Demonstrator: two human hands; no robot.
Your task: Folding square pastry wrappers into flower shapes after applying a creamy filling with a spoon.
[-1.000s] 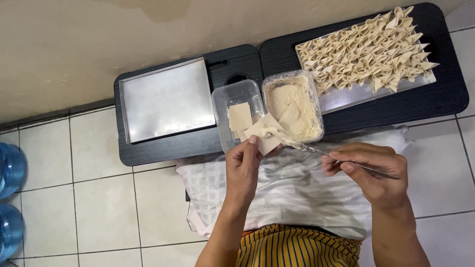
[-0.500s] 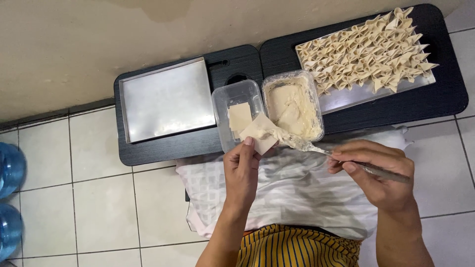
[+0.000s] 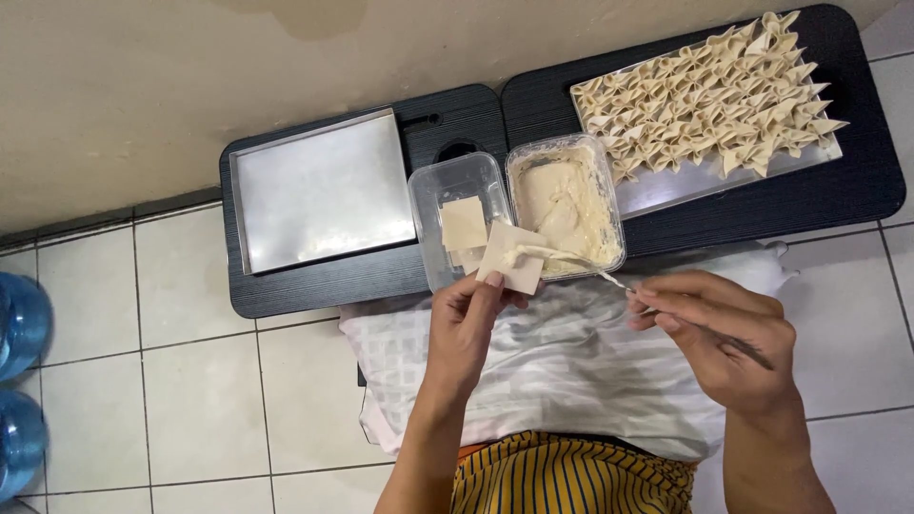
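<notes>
— What's in your left hand?

— A square dough wrapper [image 3: 511,259]. My left hand [image 3: 468,328] has it by the near edge, thumb and fingers [image 3: 491,284] pinching it so that it stands out flat over the near rim of the two tubs. A smear of pale filling lies across it.

— And the right?

— My right hand [image 3: 725,335] holds a thin metal utensil [image 3: 657,303]; my fingers are pressed together around its handle. The tip reaches left to the wrapper and touches the filling on it. Which kind of utensil it is, I can't tell: the working end is coated.

— Where does the filling sit?

— In the clear plastic tub of filling [image 3: 564,204], just beyond the wrapper, about half full of cream-coloured paste. Touching it on the left is a second clear tub [image 3: 455,217] with a few more square wrappers lying flat inside.

— What do the tubs stand on?

— A low black tabletop [image 3: 324,286], two panels set side by side along the wall. To the left of the tubs lies a bare metal tray [image 3: 320,187]. To the right, on the other panel, a second tray [image 3: 685,190] carries rows of folded dumplings [image 3: 705,95], packed closely.

— And nearer to you?

— A pale checked cloth [image 3: 562,371] across my lap, under both hands, and a yellow striped garment [image 3: 571,474] below it. The floor [image 3: 143,371] is tiled white, and two blue water bottles [image 3: 19,381] show at its left edge.
</notes>
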